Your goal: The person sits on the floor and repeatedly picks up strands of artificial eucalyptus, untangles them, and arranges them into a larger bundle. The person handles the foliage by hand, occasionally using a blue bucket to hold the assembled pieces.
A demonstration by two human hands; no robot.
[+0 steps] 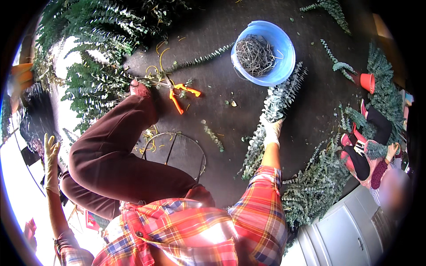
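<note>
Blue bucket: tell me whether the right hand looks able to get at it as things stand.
Probably yes: the right hand is near the blue bucket, with only leafy stems in the way. It grips those stems, so it might need to release them first.

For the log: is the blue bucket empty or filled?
Partly filled: a tangle of dark wire lies inside the blue bucket, leaving some inner wall bare.

Your right hand [272, 132] has room leftward over the dark floor [225, 166] at mid-frame; the blue bucket [285, 55] blocks the way toward the top edge, orange-handled shears [172, 95] lie left of centre, and a leafy heap [316, 190] crowds the lower right.
</note>
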